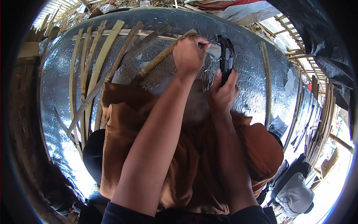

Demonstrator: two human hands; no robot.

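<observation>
My left hand [189,55] is closed, its fingertips pinched beside a pale bamboo strip [214,48]; what they grip, if anything, is too small to make out. A thicker bamboo stick [160,59] slants down to the left from behind that hand. In my right hand [225,91] is a black hand tool with a grey side [226,56], held upright by its lower end, thumb and fingers wrapped round it. The tool's upper end is close to the left fingertips. Both hands are over a silvery foil sheet [248,71].
Several bamboo slats [102,56] lie fanned across the foil at left, crossing a long strip. One more slat [267,82] lies at right. Brown cloth [149,149] covers my lap. Black plastic [328,41] hangs at upper right; a grey cap [296,194] appears at lower right.
</observation>
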